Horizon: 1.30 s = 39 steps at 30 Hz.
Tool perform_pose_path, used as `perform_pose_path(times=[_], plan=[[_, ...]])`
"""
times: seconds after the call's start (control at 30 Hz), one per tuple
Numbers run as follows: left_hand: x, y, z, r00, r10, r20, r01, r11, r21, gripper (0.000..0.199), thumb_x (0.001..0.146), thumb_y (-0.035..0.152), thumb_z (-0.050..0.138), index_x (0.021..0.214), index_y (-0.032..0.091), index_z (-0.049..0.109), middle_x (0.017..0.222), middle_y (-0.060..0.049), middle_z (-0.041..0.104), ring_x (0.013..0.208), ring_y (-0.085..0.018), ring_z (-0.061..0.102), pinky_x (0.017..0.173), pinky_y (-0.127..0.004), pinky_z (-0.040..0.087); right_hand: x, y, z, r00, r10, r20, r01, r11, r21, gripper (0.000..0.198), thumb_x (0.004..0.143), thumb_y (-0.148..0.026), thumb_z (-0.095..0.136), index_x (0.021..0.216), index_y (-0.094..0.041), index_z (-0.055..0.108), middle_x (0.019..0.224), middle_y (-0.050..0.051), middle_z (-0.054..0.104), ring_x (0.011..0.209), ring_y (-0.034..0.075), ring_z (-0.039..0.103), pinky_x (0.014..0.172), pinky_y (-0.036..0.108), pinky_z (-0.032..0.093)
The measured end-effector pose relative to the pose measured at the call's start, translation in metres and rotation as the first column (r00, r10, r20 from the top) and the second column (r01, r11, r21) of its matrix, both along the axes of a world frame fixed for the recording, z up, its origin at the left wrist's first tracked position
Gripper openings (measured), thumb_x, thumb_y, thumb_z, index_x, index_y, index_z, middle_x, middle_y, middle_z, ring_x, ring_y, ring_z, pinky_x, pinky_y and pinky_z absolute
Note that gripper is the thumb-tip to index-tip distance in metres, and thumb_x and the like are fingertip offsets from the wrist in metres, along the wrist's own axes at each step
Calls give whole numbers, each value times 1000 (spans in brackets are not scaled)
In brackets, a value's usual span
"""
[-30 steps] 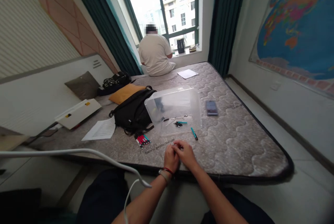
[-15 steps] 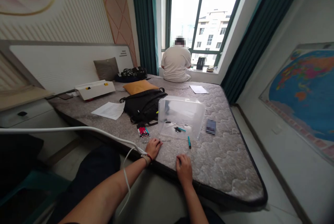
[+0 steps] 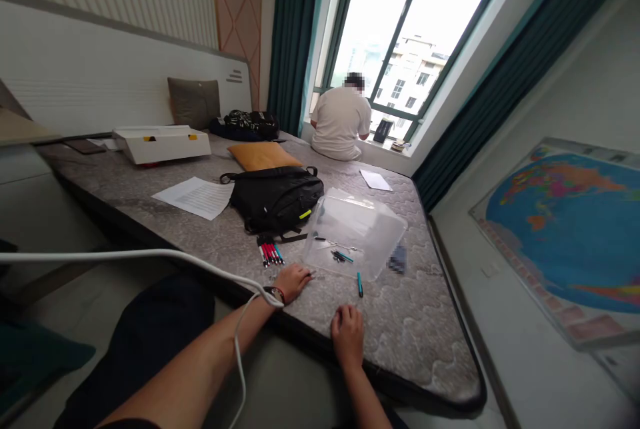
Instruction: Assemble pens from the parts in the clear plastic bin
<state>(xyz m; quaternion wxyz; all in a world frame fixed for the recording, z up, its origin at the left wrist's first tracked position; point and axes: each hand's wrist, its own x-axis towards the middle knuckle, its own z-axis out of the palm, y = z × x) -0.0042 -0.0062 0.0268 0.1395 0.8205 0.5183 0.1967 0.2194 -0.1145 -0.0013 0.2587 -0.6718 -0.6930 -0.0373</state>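
Our left hand (image 3: 293, 280), right hand (image 3: 349, 336) curled — grips we can't tell | teal pen (image 3: 360, 284), right's twelve o'clock | forward nudge could roll it

Slim red and teal pens (image 3: 271, 251) lie side by side. One teal-and-black pen (image 3: 360, 284) lies just beside a clear plastic bin (image 3: 377, 228).

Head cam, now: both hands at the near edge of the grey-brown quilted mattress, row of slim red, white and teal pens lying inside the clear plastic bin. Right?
One error: the row of slim red, white and teal pens lies on the grey-brown quilted mattress, outside the clear plastic bin, to its left in the head view. Rest stands.
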Motion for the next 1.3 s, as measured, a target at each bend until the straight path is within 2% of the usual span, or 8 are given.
perform_pose_path(times=[0.13,0.6,0.8,0.93,0.97,1.07,1.2,1.3], plan=[[-1,-1,-8,999,30,20,-32,994,102,40,102,43,32,103,23,66,96,-7,67,96,-23,57,86,-34,41,-8,1,-2,992,-80,96,81,997,-7,15,91,-15,45,95,-22,57,100,7,59,97,26,53,86,38,41],[-16,2,-1,997,-9,78,6,999,38,35,102,39,34,98,22,65,95,-5,70,93,-21,58,83,-33,38,-17,4,-4,970,-159,182,169,985,-43,18,87,-15,47,100,-19,59,110,11,56,104,26,52,95,39,41],[-16,2,-4,997,0,76,-2,1000,26,37,102,40,34,98,22,66,93,-6,69,92,-21,59,82,-32,38,-22,38,43,983,-174,55,181,964,-195,18,84,-17,49,88,-17,66,97,12,63,87,23,60,83,32,45],[-14,4,-7,997,-7,82,3,999,48,36,102,40,35,98,22,66,93,-6,69,92,-21,59,82,-32,38,-31,65,88,956,-234,-175,210,967,-147,35,94,-29,38,100,-17,70,91,10,71,82,21,65,78,29,46],[-13,4,-6,997,4,77,-8,999,51,36,102,40,35,97,22,66,92,-7,69,92,-21,59,82,-32,38,-36,67,94,961,-220,-168,183,960,-211,35,94,-33,41,99,-18,72,88,9,72,80,21,66,77,29,46],[-13,2,-5,998,12,59,-16,998,65,36,102,40,35,95,22,66,92,-7,69,92,-21,59,81,-33,38,-50,62,101,988,-109,-111,37,859,-511,28,80,-43,62,79,-18,75,72,7,73,71,22,67,69,28,45],[-13,1,-6,999,15,49,-19,996,89,37,102,36,33,94,22,65,90,-6,68,88,-21,59,79,-33,38,-70,50,97,978,-192,-79,142,897,-420,33,91,-41,50,93,-20,76,85,9,76,82,22,69,74,28,45],[-13,3,-8,999,14,42,-17,997,81,38,103,35,31,93,21,65,88,-7,67,87,-22,60,79,-33,38,-76,49,93,991,-136,-13,106,826,-554,30,86,-42,58,82,-19,77,85,12,77,82,24,70,71,28,43]])
